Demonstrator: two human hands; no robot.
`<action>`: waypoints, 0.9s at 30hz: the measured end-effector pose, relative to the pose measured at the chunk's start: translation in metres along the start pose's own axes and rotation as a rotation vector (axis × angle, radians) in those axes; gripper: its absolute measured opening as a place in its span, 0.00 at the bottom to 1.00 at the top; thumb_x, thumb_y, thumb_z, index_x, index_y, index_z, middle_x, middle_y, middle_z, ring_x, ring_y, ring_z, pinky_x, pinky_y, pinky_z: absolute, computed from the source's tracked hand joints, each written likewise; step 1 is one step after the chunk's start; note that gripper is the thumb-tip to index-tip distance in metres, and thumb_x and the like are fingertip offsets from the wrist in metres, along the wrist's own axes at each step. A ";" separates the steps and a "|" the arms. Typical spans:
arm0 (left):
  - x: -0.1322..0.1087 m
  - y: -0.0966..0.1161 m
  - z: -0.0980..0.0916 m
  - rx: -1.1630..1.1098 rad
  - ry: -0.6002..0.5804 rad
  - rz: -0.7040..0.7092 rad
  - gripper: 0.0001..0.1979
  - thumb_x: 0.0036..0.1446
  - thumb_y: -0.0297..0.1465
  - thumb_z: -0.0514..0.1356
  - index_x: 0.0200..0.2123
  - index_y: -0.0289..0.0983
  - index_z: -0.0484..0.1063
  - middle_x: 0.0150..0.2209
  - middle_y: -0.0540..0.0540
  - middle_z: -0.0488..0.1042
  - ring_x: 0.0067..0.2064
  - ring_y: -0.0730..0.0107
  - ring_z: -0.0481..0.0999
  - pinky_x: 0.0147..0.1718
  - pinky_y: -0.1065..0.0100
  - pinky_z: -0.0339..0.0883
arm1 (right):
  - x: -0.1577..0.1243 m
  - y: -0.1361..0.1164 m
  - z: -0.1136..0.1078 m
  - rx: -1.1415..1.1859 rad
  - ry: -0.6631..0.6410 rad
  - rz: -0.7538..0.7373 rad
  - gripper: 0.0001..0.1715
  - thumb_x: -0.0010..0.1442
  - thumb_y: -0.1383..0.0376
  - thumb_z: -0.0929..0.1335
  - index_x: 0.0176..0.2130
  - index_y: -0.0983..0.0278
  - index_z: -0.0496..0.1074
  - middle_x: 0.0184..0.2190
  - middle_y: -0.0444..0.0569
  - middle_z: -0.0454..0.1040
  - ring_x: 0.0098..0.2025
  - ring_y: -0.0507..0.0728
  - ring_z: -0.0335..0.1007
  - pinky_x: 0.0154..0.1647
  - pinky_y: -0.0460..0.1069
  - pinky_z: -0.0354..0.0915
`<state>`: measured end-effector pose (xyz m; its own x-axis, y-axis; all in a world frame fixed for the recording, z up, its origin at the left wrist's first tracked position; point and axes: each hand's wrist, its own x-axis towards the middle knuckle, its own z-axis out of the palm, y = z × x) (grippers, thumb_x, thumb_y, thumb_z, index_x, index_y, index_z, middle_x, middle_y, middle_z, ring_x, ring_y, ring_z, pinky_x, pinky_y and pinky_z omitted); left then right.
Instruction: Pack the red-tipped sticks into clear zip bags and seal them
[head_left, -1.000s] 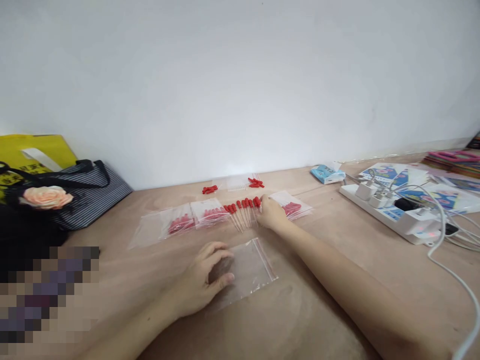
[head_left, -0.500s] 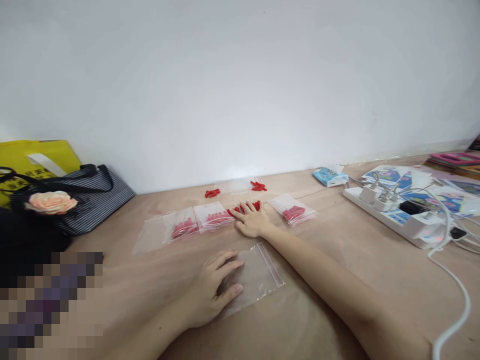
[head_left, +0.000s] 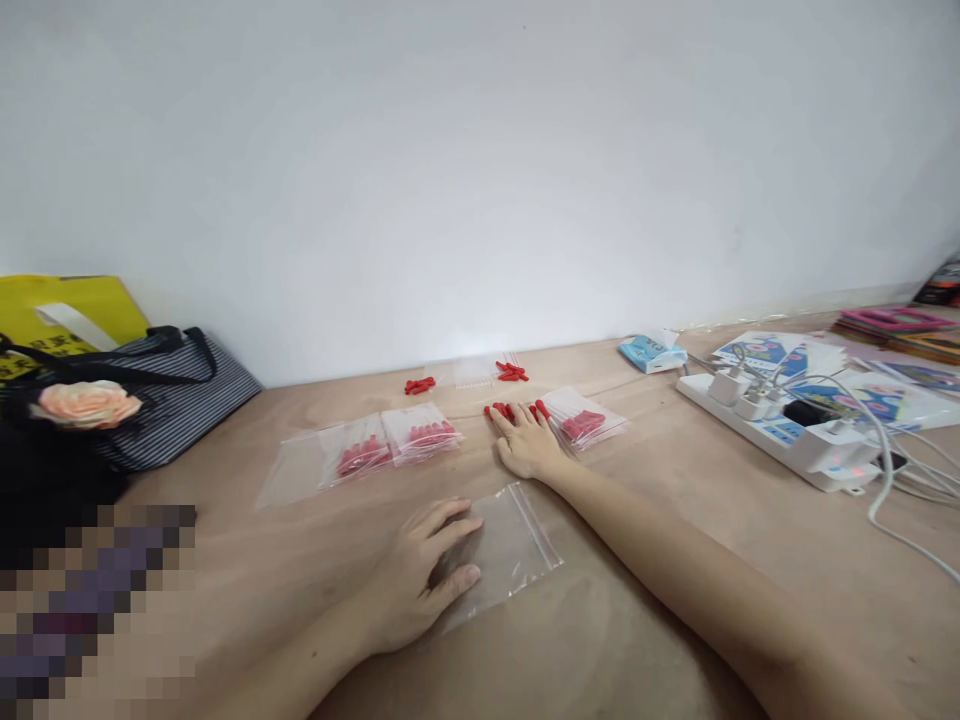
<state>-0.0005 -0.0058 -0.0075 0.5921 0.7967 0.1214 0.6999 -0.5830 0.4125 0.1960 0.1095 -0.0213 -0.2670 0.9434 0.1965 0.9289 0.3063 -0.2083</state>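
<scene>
My left hand (head_left: pixel 424 575) rests on the near end of a clear zip bag (head_left: pixel 517 550), fingers apart. Farther off, my right hand (head_left: pixel 525 443) lies flat with spread fingers over a row of small red peg-like pieces (head_left: pixel 541 408), partly hidden under it. Just right of that hand is a stack of zip bags (head_left: pixel 589 422) with red pieces inside. To its left lie two more filled bag stacks (head_left: pixel 427 435) (head_left: pixel 365 455), overlapping at their edges. Behind, two loose red heaps (head_left: pixel 420 385) (head_left: pixel 513 372) flank some flat clear bags (head_left: pixel 474 372).
On the right are a blue tissue pack (head_left: pixel 652 354), a white power strip (head_left: pixel 780 425) with plugs and cables, and printed sheets (head_left: pixel 862 395). Bags with a cloth flower (head_left: pixel 88 404) stand on the left. A pale wall (head_left: pixel 480 180) closes off the back.
My right hand has slid right, taking the red pieces from beside the left bag stacks up to the right stack. My left hand stays on the zip bag. The view has shifted slightly.
</scene>
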 end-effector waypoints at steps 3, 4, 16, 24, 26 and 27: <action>0.001 0.000 0.001 0.004 0.010 0.004 0.19 0.56 0.39 0.53 0.50 0.42 0.65 0.55 0.42 0.62 0.55 0.54 0.61 0.53 0.51 0.57 | -0.001 0.002 -0.002 0.042 0.046 -0.017 0.28 0.58 0.63 0.57 0.58 0.62 0.56 0.58 0.53 0.56 0.59 0.59 0.48 0.57 0.57 0.41; 0.001 0.000 0.000 0.006 0.012 0.006 0.19 0.56 0.39 0.53 0.50 0.42 0.65 0.55 0.42 0.62 0.55 0.54 0.61 0.53 0.51 0.57 | 0.000 0.001 -0.003 0.078 0.066 -0.007 0.25 0.57 0.64 0.57 0.55 0.62 0.60 0.56 0.53 0.59 0.57 0.59 0.52 0.56 0.56 0.44; 0.000 0.005 -0.002 0.012 0.001 -0.010 0.19 0.56 0.37 0.54 0.51 0.41 0.65 0.55 0.42 0.62 0.56 0.55 0.61 0.53 0.51 0.57 | 0.020 0.007 -0.015 0.586 0.218 0.249 0.12 0.52 0.69 0.62 0.38 0.67 0.67 0.35 0.51 0.73 0.37 0.53 0.69 0.36 0.46 0.61; 0.000 0.005 -0.003 -0.001 0.027 0.009 0.18 0.56 0.36 0.54 0.50 0.42 0.66 0.55 0.43 0.63 0.55 0.56 0.62 0.53 0.51 0.56 | -0.037 0.050 -0.034 1.396 0.226 0.372 0.19 0.43 0.62 0.66 0.38 0.64 0.64 0.20 0.38 0.64 0.19 0.47 0.58 0.21 0.43 0.55; 0.001 0.007 -0.004 0.001 0.011 -0.002 0.19 0.56 0.37 0.54 0.51 0.41 0.65 0.55 0.42 0.63 0.55 0.55 0.61 0.53 0.51 0.56 | -0.052 0.057 -0.030 1.482 0.283 0.412 0.19 0.40 0.61 0.67 0.35 0.63 0.64 0.21 0.38 0.65 0.19 0.46 0.56 0.21 0.43 0.53; 0.001 0.008 -0.004 0.000 0.006 -0.007 0.19 0.56 0.37 0.54 0.51 0.41 0.65 0.55 0.42 0.63 0.55 0.55 0.61 0.53 0.51 0.56 | -0.058 0.059 -0.028 1.507 0.317 0.427 0.19 0.39 0.61 0.68 0.34 0.63 0.63 0.22 0.38 0.66 0.20 0.46 0.56 0.21 0.43 0.53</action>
<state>0.0038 -0.0091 -0.0007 0.5847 0.8017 0.1240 0.7040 -0.5773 0.4135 0.2730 0.0693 -0.0179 0.1746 0.9844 0.0201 -0.2239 0.0595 -0.9728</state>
